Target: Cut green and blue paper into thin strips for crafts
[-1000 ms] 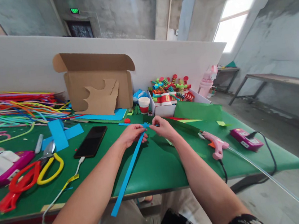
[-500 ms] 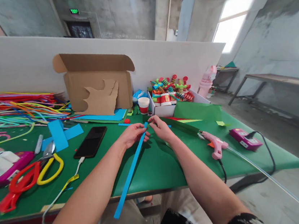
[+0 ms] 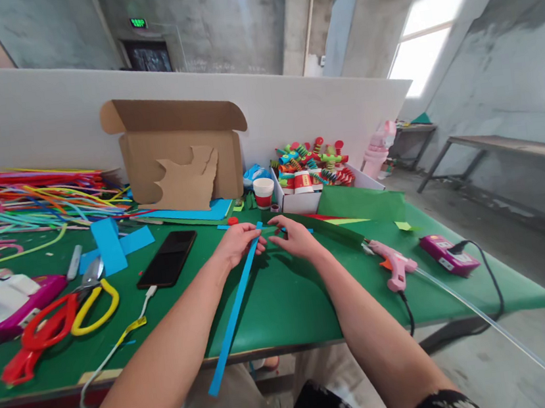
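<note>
My left hand [image 3: 238, 244] pinches a long blue paper strip [image 3: 237, 317] near its upper end. The strip slants down toward me, and its lower end hangs past the table's front edge. To the right of that upper end is my right hand [image 3: 296, 237], its thumb and fingers apart with nothing visible between them. A second blue strip [image 3: 223, 227] lies crosswise on the green table [image 3: 285, 308] behind both hands, which partly hide it.
On the left are red-and-yellow scissors [image 3: 75, 317], a phone [image 3: 167, 260], blue paper pieces [image 3: 109, 246] and colourful pipe cleaners [image 3: 47, 192]. A cardboard box [image 3: 182, 155], paper cup [image 3: 264, 193] and white box [image 3: 292, 203] of toys stand behind. A pink glue gun [image 3: 395, 263] and power strip [image 3: 448, 255] are right.
My left hand and the strip's upper end have shifted slightly left. The right hand has moved away from the strip, and its thumb and fingers have spread.
</note>
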Motion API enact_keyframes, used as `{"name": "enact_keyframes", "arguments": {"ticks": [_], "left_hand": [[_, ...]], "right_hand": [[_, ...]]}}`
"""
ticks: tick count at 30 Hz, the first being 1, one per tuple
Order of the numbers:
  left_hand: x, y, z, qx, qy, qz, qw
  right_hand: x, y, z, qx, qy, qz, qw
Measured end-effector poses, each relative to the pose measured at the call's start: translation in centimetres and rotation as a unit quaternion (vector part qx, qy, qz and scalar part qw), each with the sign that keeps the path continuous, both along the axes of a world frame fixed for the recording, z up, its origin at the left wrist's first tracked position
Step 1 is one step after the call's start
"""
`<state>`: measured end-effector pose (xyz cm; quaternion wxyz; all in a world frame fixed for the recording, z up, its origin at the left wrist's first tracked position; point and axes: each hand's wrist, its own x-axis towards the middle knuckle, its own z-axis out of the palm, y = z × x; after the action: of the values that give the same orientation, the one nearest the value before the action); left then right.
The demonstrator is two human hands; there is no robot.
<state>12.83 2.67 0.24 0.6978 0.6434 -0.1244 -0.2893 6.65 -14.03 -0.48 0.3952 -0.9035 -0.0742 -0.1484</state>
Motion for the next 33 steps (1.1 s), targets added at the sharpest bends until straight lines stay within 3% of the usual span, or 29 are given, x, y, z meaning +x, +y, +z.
{"name": "enact_keyframes", "arguments": {"ticks": [3, 8, 19, 25, 33], "left_hand": [[-0.2, -0.1, 0.1, 0.002, 0.001, 0.005, 1.000], [-0.4, -0.2, 0.1, -0.004, -0.004, 0.013, 1.000], [-0.6, -0.2, 0.1, -0.028, -0.033, 0.019, 0.999], [0.0, -0.1, -0.2, -0.026, -0.039, 0.055, 0.997], [0.1, -0.4, -0.8, -0.023, -0.060, 0.072, 0.995]], "right_hand": [[-0.1, 0.2, 0.2, -0.015, -0.031, -0.003, 0.999], [-0.1, 0.4, 0.3, 0.057, 0.000, -0.027, 0.998], [1.1, -0.7, -0.6, 0.132, 0.021, -0.067, 0.989], [1.1, -0.5, -0.6, 0.205, 0.021, -0.043, 0.978], [0.7, 0.4, -0.4, 0.341, 0.056, 0.017, 0.938]]}}
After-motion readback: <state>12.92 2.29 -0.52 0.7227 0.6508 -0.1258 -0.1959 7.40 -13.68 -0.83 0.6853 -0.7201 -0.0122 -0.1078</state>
